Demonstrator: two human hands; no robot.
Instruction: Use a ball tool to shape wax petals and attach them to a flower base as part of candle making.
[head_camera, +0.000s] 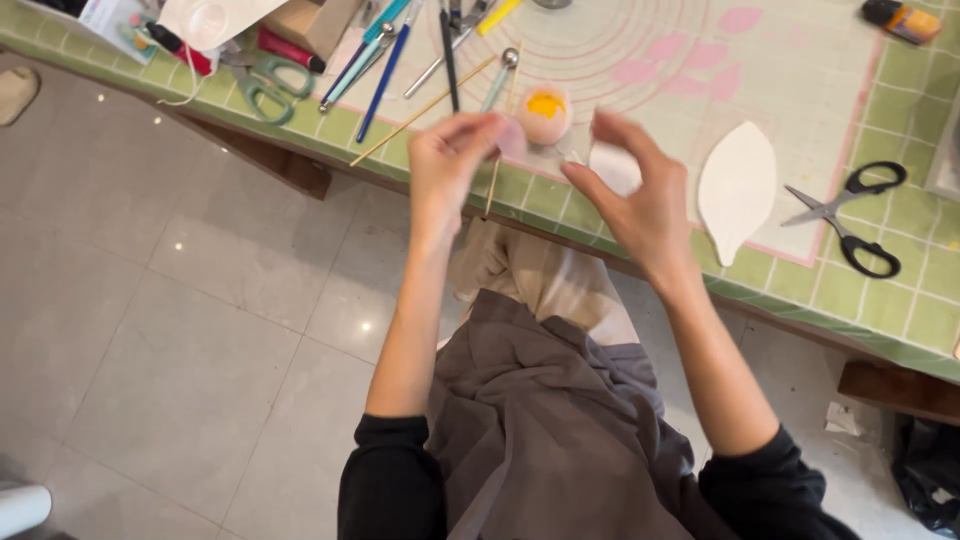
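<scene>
1. Green-tiled worktable (900, 300) over a pale tiled floor, carrying a white mat with pink ring markings (690, 60); the mat gives a smooth, clean bed for soft material, which likely explains why the work sits on it.
2. Left hand (447, 165): raised at the table edge, fingers pinched on a small pale pink piece (512, 140), held up off the mat, apparently so it can be shaped without sticking.
3. Right hand (640, 195): fingers spread and curled around a small white piece (612, 168), cupping it loosely; the grip looks light, though how firmly it holds cannot be told.
4. Pink rounded form with a yellow centre (545, 113): resting on the mat just beyond and between the two hands, within easy reach.
5. White leaf-shaped cutout (737, 188): lying flat on the mat to the right, apart from the hands.
6. Black-handled scissors (850, 215): lying open on the tiles, right of the cutout.
7. Green-handled scissors (265, 85), blue-handled tools (385, 70) and thin wooden sticks (425, 110): laid out along the left, handles toward the person.
</scene>
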